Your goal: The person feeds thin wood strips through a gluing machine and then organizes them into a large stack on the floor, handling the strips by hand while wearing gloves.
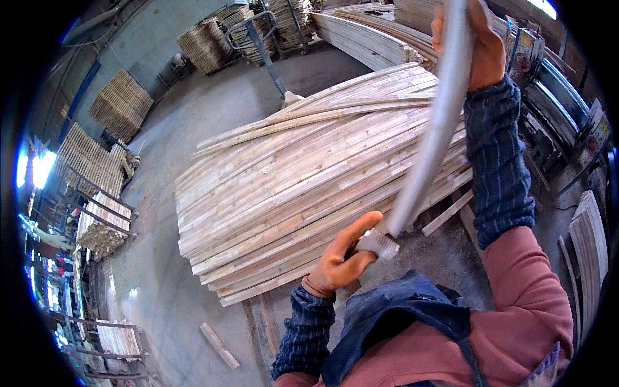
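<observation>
Head view: stacked slat bundles (120, 105) far left, loose wood offcut (219, 346) on concrete floor (161, 284). Centre, big pallet stack of long wood strips (309, 180), pallet-jack handle (267, 55) behind it. Left hand (340, 257), orange glove, fingers closed around near end of one long pale strip (433, 122). Right hand (478, 45) wraps the same strip up high. Strip runs diagonally above the stack. Machinery (554, 109) far right.

- Daylight fills the hall evenly; the stacked boards (309, 174) are bright, with soft shadows.
- Blown-out glare sits at the far left opening (39, 169) and top right.
- The long strip (433, 129) looks smeared, perhaps from motion blur.
- Fisheye distortion bends straight edges; corners are black vignette.
</observation>
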{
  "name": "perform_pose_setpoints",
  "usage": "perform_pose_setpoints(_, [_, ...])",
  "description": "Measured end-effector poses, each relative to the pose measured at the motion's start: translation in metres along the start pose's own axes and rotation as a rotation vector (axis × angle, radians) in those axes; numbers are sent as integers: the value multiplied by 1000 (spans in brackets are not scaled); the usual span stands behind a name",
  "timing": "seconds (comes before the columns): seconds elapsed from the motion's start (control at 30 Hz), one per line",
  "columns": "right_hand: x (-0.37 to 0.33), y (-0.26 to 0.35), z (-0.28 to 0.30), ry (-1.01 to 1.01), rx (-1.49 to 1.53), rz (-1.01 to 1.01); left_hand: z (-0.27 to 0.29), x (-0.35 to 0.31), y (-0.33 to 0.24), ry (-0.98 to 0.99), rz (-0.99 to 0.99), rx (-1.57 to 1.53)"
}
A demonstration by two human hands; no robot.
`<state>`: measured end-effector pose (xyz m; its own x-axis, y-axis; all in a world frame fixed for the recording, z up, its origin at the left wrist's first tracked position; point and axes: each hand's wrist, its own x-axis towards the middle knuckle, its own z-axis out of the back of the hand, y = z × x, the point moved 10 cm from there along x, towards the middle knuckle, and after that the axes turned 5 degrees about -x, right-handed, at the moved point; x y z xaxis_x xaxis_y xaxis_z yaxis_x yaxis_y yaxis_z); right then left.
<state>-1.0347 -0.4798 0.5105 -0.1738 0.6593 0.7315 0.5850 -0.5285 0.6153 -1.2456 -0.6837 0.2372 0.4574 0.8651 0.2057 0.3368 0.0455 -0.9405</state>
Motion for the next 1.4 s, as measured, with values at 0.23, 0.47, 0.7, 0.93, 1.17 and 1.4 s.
perform_pose_setpoints(0.23, [-1, 13, -29, -39, -204, -93, 24, -17, -9, -228, -243, 187])
perform_pose_setpoints(0.47, [7, 3, -20, 94, -225, -32, 6, -9, -12, -212, -160, 137])
perform_pose_setpoints(0.7, [7, 2, -17, 51, -244, -92, 8, -15, -18, -280, -187, 294])
perform_pose_setpoints(0.93, [8, -16, 14, -27, -240, -193, 3, -19, -22, -249, -211, 352])
perform_pose_setpoints(1.17, [11, -23, 18, 60, -131, -172, 3, -18, -21, -201, -195, 392])
perform_pose_setpoints(1.4, [8, -32, 28, 68, -73, -155, 8, -20, -22, -255, -266, 429])
